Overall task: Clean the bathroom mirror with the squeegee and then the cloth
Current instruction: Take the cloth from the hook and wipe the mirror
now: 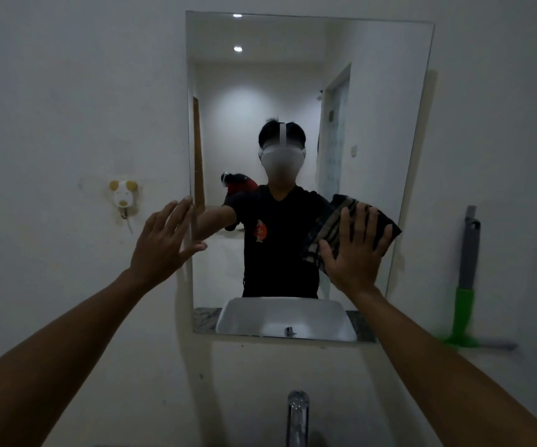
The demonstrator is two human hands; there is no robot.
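The tall frameless mirror point(373, 108) hangs on the white wall ahead. My right hand point(356, 250) lies flat, fingers spread, pressing a dark striped cloth point(328, 222) against the lower right part of the glass. My left hand point(165, 241) is open with fingers spread, its fingertips resting on the mirror's left edge at mid height. The squeegee point(468, 282), with a grey handle, green neck and a grey blade at the bottom, leans upright against the wall to the right of the mirror, apart from both hands.
A chrome tap point(298, 417) stands at the bottom centre, below the mirror. A small animal-shaped wall hook point(123, 195) sits left of the mirror. The glass reflects the white basin, a person in a black shirt and a second person behind.
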